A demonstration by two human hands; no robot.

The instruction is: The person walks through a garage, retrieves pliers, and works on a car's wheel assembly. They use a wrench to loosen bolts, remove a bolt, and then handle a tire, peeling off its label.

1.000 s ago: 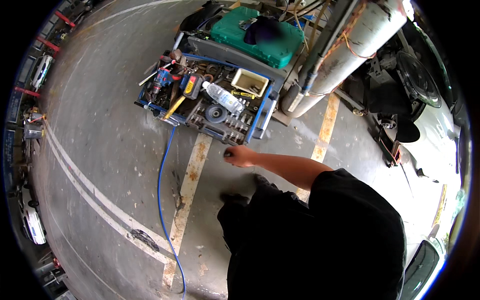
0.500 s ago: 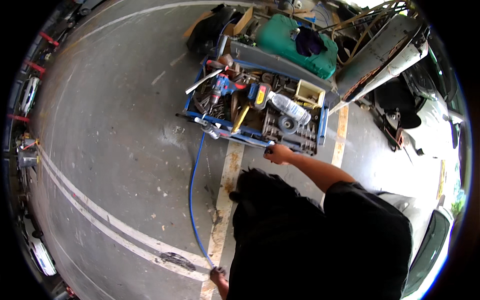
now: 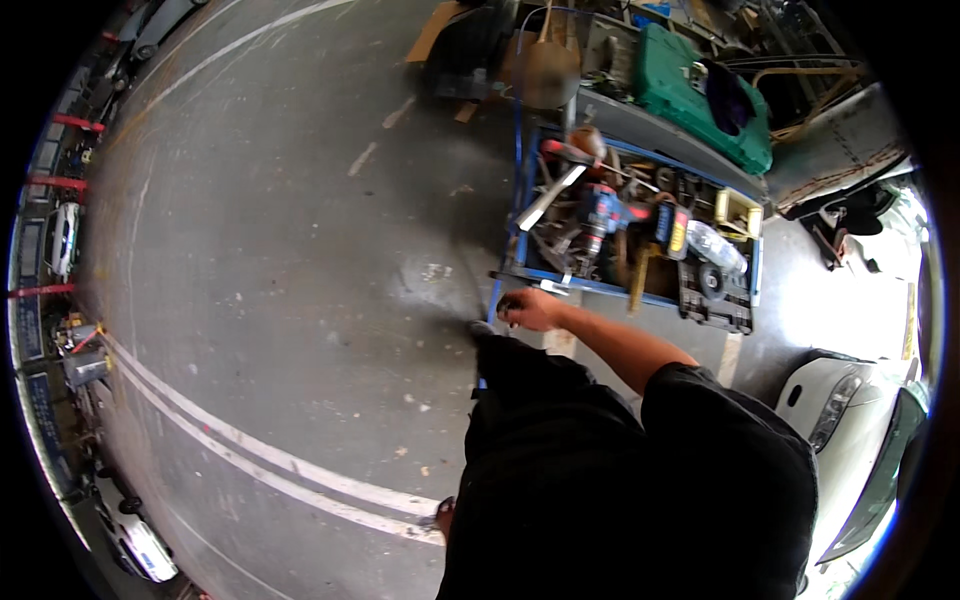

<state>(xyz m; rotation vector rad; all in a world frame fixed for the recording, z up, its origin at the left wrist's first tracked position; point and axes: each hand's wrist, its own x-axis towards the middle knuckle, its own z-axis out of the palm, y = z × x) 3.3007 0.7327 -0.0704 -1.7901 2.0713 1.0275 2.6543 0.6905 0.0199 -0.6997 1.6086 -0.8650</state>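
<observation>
My right hand (image 3: 530,309) is in front of the tool drawer's near left corner, fingers curled round something small and dark that I cannot make out. Close beside it runs a blue hose (image 3: 494,298), which disappears behind my dark clothing. My left hand (image 3: 446,514) shows only in part at the edge of my clothes, low in the view; its fingers look curled, and what they hold is hidden. The blue-edged tool drawer (image 3: 655,297) holds a blue and red cordless drill (image 3: 598,212), a yellow-labelled battery tool (image 3: 672,228), a clear plastic bottle (image 3: 716,247) and a socket set (image 3: 716,312).
A green case (image 3: 690,95) lies on top behind the drawer. Black bundled material (image 3: 465,60) and cardboard (image 3: 432,30) are at the back. On the right stands a white car (image 3: 825,400). Grey floor (image 3: 300,300) with white painted lines spreads to the left.
My view has swung left, so the drawer appears farther right. My right hand has gone from the drawer's front edge to its left corner. The hose's lower stretch is now hidden behind my body.
</observation>
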